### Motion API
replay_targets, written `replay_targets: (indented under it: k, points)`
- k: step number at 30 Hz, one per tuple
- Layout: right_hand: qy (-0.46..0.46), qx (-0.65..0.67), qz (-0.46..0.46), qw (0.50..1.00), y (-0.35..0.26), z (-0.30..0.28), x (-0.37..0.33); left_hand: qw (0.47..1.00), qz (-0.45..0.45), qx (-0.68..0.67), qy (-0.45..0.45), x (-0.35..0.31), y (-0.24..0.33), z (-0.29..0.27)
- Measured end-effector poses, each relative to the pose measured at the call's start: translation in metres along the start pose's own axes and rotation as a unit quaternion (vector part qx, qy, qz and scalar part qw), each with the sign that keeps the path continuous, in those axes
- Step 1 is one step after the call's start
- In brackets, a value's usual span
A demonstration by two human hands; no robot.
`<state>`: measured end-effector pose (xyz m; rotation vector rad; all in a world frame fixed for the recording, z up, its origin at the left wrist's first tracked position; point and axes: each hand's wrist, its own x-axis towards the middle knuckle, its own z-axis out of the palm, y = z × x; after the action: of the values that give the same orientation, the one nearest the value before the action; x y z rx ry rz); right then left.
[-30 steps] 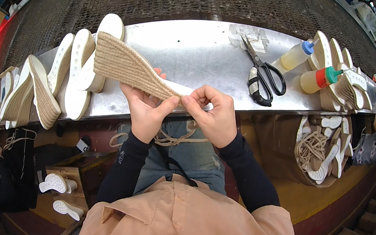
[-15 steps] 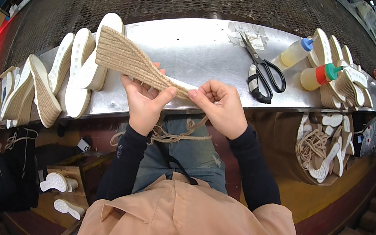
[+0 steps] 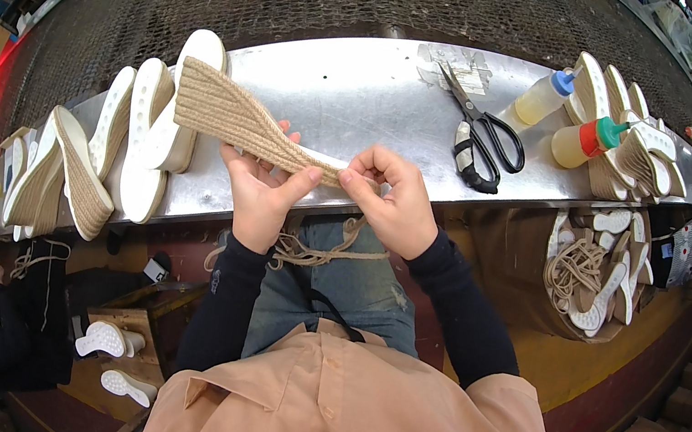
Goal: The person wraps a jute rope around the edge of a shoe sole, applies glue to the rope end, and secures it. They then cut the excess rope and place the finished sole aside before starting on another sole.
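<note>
A wedge shoe sole with tan braided rope along its side is held above the metal table's near edge, heel to the left. My left hand grips it from below at the middle, thumb on the braid. At the narrow toe end, my right hand is closed, with thumb and forefinger pressed on the braid's edge. Parts of the right fingers are hidden behind the toe. Loose tan cord lies over my lap below the hands.
Several wedge soles stand at the table's left, more at its right. Black scissors, a blue-capped bottle and a green-capped bottle lie or stand right of centre. A box below holds soles and cord. A co-worker sits lower left.
My right hand has shifted slightly left along the toe, its thumb and forefinger still at the braid. The sole's heel end has dipped a little. The left hand keeps its grip.
</note>
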<state>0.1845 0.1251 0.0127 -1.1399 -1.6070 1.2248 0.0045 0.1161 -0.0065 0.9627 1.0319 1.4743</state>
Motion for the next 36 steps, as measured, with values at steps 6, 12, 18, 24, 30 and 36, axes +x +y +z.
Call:
replay_targets:
  k: [6,12,18,24,30,36]
  points:
    - [0.056,0.028,-0.015,0.998,-0.004,0.007,-0.004,1.000,0.011,0.027,-0.008,-0.007,-0.001,0.002]
    - [0.061,0.052,0.039,0.996,-0.006,0.009,-0.011,0.999,0.037,0.017,0.001,-0.011,-0.003,0.005]
    - [0.087,0.008,0.007,0.996,-0.010,0.014,-0.025,0.997,0.075,0.029,-0.006,-0.014,0.000,0.005]
    - [0.119,-0.036,-0.288,0.949,-0.030,0.007,-0.037,0.811,0.333,0.467,-0.118,-0.029,0.066,-0.001]
    - [0.113,-0.044,-0.356,0.926,-0.052,0.007,-0.045,0.533,0.336,0.767,-0.121,-0.043,0.104,-0.004]
    - [0.127,-0.065,-0.364,0.920,-0.060,0.010,-0.051,0.832,0.403,0.366,-0.112,-0.034,0.085,-0.004]
